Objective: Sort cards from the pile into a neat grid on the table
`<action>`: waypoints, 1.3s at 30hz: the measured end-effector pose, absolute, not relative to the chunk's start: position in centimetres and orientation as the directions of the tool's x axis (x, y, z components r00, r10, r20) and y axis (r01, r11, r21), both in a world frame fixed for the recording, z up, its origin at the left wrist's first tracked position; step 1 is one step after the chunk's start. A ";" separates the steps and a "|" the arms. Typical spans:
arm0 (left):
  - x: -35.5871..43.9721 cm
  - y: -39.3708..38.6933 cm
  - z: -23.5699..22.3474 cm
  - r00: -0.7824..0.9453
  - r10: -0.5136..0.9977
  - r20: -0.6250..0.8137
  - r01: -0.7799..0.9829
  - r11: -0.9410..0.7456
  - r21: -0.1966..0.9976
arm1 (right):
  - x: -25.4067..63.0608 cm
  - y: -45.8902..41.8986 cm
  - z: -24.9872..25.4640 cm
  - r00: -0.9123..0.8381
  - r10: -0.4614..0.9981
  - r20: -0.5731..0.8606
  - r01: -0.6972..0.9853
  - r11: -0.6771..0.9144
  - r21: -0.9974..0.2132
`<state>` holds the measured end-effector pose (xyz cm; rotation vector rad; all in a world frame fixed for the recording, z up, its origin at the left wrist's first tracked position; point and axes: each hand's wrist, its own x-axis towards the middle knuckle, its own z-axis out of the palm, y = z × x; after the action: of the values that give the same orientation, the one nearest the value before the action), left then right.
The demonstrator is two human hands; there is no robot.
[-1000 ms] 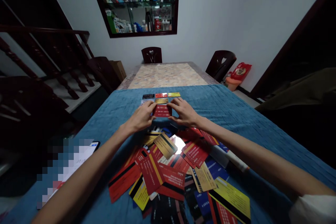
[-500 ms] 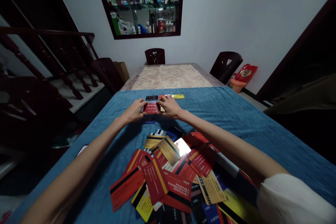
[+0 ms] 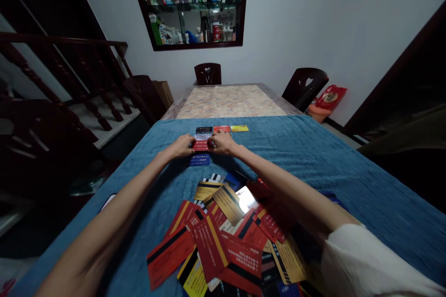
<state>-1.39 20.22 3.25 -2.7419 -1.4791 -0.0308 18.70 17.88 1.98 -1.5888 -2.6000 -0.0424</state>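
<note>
A red card (image 3: pixel 201 145) lies between my two hands at the far part of the blue cloth. My left hand (image 3: pixel 182 145) grips its left edge with thumb and fingers. On the opposite edge, my right hand (image 3: pixel 223 143) holds it the same way. Just above it show a pale card (image 3: pixel 202 137) and a black card (image 3: pixel 204 130), and just below it a blue card (image 3: pixel 200 160). An orange-red card (image 3: pixel 220 128), partly behind my right fingers, and a yellow card (image 3: pixel 239 128) continue the top row to the right.
Nearer to me spreads a loose heap of bank-type cards, among them a red card (image 3: pixel 170 256) and a gold card (image 3: pixel 228 204). My right forearm passes over its right side. A phone-like object (image 3: pixel 108 200) is by my left forearm. Chairs (image 3: pixel 304 87) stand around the table.
Both hands have lowered the red card and drawn it slightly apart from the black one, baring the pale card. The blue card below is now more fully visible. The view has shifted slightly.
</note>
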 end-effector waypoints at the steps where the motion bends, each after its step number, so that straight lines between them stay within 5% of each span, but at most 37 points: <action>1: -1.4 20.3 3.2 0.550 0.835 0.018 0.835 -0.550 -0.012 | 18.7 18.0 1.9 -0.453 0.887 0.087 0.889 0.456 -0.025; 39: -0.9 20.9 1.7 0.508 0.861 -0.025 0.861 -0.508 -0.019 | 17.9 19.1 1.1 -0.443 0.896 0.044 0.897 0.443 0.011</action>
<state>-0.94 20.91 1.68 -2.7241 -1.5555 0.0497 17.90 19.10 1.06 -1.6415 -2.6412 -0.0506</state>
